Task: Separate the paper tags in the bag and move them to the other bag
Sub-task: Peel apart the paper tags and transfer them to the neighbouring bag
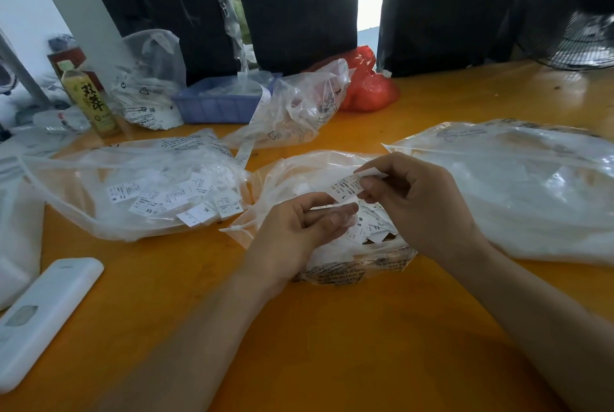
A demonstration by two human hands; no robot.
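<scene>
An orange worktop (332,328) fills the frame, with black sheeting hanging behind it. Nearest, at lower left, a white remote control (43,318) lies flat, its far end cut off by the frame edge. Both forearms reach in from the bottom. At centre a clear plastic bag (289,175) lies open, holding a heap of small white paper tags (372,229); its near edge is crumpled and its printed text is unreadable. The left hand (299,229) hovers over this bag with fingers loosely curled, and what its fingertips touch is hard to make out. The right hand (415,199) pinches a strip of tags (349,187) between thumb and fingers, just above the heap, an "L" visible on it. To the left, a second clear bag (83,185) holds separated tags (186,199) marked XS, XL, M. At right a large clear bag (515,195) holds white contents too blurred to identify. Farther back sit a tea bottle (89,96), a blue plastic basket (216,106), more crumpled bags and a red plastic bag (368,86). A fan (581,43) is cut off at upper right.
</scene>
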